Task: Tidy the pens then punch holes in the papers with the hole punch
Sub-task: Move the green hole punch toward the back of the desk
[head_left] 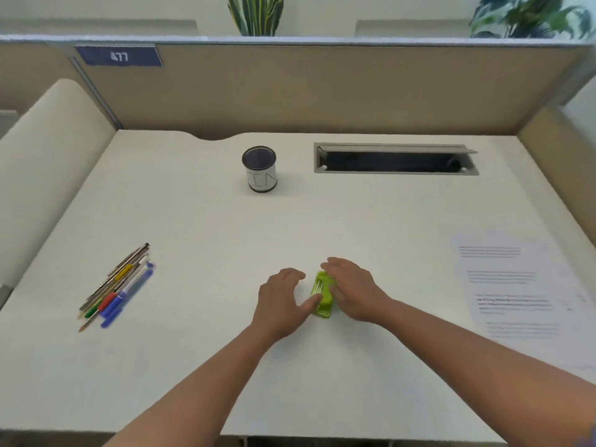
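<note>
Both hands touch the green hole punch [322,295] near the middle of the surface [225,221]. The left hand [282,304] seems to press it with its thumb, and the right hand [353,290] lies flat beside it.

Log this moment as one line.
hands: both on punch | pens: loose, left | cup: empty | papers: right, unpunched

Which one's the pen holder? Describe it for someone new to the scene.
On the white desk, look toward the back edge, just left of the open cable tray. The pen holder is the small upright cup there, dark-rimmed with a white label, standing alone and with no pens showing above its rim.
</note>
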{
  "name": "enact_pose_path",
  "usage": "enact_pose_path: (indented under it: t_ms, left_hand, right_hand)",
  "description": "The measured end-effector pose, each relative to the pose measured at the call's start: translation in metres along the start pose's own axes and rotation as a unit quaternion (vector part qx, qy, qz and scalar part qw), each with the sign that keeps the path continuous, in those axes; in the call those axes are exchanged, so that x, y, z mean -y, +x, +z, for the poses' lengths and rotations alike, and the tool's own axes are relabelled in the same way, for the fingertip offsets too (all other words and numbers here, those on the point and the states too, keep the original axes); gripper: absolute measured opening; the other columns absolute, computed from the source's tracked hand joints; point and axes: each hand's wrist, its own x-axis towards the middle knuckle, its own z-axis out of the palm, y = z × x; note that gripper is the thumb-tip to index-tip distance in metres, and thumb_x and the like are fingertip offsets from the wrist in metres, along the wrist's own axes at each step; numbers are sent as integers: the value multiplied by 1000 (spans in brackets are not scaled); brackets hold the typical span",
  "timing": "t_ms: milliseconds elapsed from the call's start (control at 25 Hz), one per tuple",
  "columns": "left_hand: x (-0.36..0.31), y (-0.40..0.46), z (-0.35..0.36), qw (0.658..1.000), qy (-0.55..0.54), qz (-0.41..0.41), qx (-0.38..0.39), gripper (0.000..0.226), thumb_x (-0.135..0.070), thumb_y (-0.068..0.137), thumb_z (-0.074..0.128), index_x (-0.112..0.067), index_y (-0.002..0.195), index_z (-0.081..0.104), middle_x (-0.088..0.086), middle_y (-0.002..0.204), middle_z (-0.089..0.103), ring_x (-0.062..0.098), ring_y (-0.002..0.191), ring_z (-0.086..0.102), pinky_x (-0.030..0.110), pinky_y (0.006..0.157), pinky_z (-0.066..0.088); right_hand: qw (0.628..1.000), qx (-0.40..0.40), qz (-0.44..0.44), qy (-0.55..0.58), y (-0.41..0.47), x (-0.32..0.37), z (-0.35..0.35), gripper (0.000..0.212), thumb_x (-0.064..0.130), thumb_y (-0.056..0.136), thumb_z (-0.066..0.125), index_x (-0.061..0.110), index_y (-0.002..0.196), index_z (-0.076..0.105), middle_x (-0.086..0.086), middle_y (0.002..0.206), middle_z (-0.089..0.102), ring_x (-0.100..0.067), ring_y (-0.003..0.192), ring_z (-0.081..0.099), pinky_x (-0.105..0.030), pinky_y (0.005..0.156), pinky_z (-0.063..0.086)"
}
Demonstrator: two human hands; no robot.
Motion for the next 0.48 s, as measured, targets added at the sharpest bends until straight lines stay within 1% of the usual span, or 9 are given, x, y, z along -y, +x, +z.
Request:
enact_pose_path:
  t_ms: [80, 160, 240, 360, 480]
  left_hand:
    - [-12, -2, 11, 998, -41, -41, 26, 62, -63, 79, 68, -21, 124, 61, -7, 126, 59, 17, 116, 56, 36, 100, 44]
    - [-19, -4, 19, 996, -57, -58, 35, 61, -66, 73, 68, -22, 115, 63, -7, 114, 60, 17, 108, 56, 35, 93, 48]
    - [-25, -5, 22, 994, -73, -71, 36, 56, -64, 71, 69, -23, 108, 63, -8, 107, 58, 15, 102, 54, 32, 88, 48]
    - [-33, -3, 25, 992, -92, -88, 15, 42, -47, 77, 76, -20, 107, 62, -7, 104, 58, 14, 97, 56, 30, 84, 49]
    - [-35, 1, 25, 989, -114, -98, -1, 24, -33, 81, 74, -22, 100, 64, -9, 96, 63, 13, 86, 60, 28, 74, 50]
  right_hand:
    - [999, 11, 6, 31, -14, -12, 1, 54, 18, 101, 44, 22, 154, 34, 1, 162, 32, -21, 148, 29, -44, 116, 31]
    - [998, 19, 3, 63, -23, -19, 3, 55, 16, 99, 46, 24, 152, 37, 5, 158, 38, -19, 144, 36, -44, 113, 36]
    - [996, 27, 7, 80, -25, -23, 5, 58, 16, 97, 48, 25, 153, 35, 5, 158, 39, -19, 146, 34, -44, 115, 35]
    - [996, 31, 11, 85, -20, -24, 8, 63, 19, 95, 53, 25, 155, 33, 4, 159, 38, -21, 147, 32, -46, 117, 33]
    - [995, 34, 10, 88, -12, -23, 8, 68, 22, 94, 58, 25, 156, 31, 3, 158, 36, -24, 144, 32, -45, 117, 32]
